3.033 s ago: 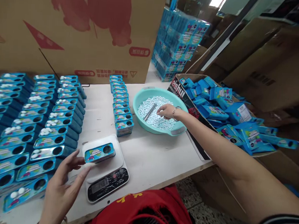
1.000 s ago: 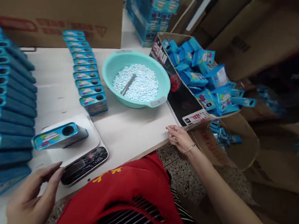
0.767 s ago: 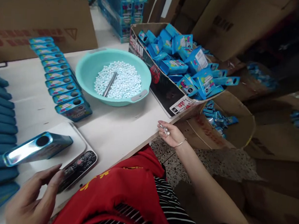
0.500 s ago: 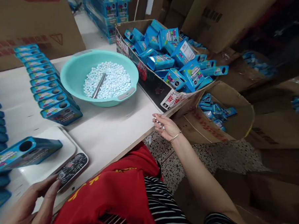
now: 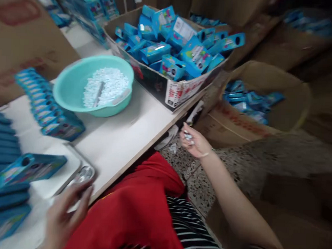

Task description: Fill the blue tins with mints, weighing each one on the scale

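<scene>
My right hand [image 5: 196, 142] is palm up past the table's front edge, its curled fingers holding several small white candies [image 5: 188, 137]. My left hand [image 5: 68, 210] is beside the near end of a white kitchen scale [image 5: 59, 173]; its thumb and fingers are apart and hold nothing. A blue candy box [image 5: 39, 167] with a round dark hole lies across the scale. Behind it a turquoise basin [image 5: 67, 90] contains many pale candies, and a metal scoop [image 5: 99, 94] rests in them. The view is blurred by motion.
A row of blue boxes [image 5: 50, 104] stands left of the basin, with more stacked boxes [image 5: 2, 150] at the far left. An open carton [image 5: 156, 85] heaped with blue boxes sits at the table's back right. Another carton [image 5: 237, 124] stands below the table edge.
The view has shifted. My right hand has moved right, away from the table edge, and its palm shows more of the candies. My left hand has moved slightly right, near the scale.
</scene>
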A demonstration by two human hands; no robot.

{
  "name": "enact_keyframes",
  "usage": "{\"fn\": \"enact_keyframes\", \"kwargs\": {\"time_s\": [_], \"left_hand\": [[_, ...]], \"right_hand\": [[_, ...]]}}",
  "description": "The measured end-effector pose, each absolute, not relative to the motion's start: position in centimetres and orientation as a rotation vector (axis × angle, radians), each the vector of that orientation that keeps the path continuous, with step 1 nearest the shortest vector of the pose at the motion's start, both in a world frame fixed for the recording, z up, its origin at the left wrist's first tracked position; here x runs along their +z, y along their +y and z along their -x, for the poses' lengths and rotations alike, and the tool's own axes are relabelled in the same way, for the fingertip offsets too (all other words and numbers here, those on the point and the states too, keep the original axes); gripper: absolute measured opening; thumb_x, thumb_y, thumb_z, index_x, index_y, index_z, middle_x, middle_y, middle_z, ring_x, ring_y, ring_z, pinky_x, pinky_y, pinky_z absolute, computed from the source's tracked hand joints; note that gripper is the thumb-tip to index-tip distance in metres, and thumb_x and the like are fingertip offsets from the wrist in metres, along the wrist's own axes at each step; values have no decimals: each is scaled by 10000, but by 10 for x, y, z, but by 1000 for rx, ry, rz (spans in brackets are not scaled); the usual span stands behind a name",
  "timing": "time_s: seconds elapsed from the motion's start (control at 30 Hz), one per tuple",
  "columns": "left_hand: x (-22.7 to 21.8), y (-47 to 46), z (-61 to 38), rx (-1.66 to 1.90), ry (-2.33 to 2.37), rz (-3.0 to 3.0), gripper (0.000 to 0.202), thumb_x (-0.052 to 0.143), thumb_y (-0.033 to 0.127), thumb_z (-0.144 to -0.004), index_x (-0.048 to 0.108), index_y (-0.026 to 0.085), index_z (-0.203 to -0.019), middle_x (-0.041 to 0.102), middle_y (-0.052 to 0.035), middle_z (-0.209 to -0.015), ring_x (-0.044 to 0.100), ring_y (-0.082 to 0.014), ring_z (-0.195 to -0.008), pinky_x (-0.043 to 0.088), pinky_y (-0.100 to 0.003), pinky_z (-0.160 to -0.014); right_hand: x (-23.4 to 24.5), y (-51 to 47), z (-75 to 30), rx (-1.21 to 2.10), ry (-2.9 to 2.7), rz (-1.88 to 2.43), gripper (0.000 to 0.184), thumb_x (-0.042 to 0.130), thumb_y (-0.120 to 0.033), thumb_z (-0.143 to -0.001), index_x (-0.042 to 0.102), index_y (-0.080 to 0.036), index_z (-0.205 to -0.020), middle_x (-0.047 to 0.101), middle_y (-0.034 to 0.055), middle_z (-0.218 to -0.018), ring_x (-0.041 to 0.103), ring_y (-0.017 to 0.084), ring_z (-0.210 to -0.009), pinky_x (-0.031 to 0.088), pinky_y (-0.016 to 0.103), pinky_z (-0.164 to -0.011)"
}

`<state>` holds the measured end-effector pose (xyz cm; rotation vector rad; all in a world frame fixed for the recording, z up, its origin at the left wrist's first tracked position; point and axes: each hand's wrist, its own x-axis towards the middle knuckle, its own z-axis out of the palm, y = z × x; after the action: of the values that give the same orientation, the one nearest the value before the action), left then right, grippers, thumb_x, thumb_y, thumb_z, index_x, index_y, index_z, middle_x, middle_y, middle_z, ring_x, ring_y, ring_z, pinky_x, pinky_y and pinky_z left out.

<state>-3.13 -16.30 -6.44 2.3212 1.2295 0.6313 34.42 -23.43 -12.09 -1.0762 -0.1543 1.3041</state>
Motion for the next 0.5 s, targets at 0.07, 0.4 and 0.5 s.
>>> {"fn": "enact_keyframes", "kwargs": {"time_s": [0.07,0.4,0.5], "left_hand": [[-58,-175,20,575,1106,-2327,172,579,323,-828,634,228,-961,671,-35,-852,620,-146,-715,518,-231,-592],[-63,-230,55,532,1288,-2144,158,523,292,-871,653,209,-899,670,-43,-823,626,-149,-773,506,-266,-717],[-81,-227,83,775,1491,-2027,191,514,330,-873,644,191,-873,652,-34,-775,613,-143,-725,498,-257,-673]], "right_hand": [[-134,-251,-334,1303,-109,1101,413,750,-452,-660,436,-184,-668,441,-95,-491,229,0,-333,108,164,-347],[-123,-223,-242,1558,-301,1088,347,765,-428,-648,559,-162,-736,460,-73,-514,230,-14,-351,142,139,-351],[-122,-201,-216,1564,-436,1120,370,777,-440,-613,558,-160,-712,472,-68,-493,218,-16,-333,133,140,-340]]}}
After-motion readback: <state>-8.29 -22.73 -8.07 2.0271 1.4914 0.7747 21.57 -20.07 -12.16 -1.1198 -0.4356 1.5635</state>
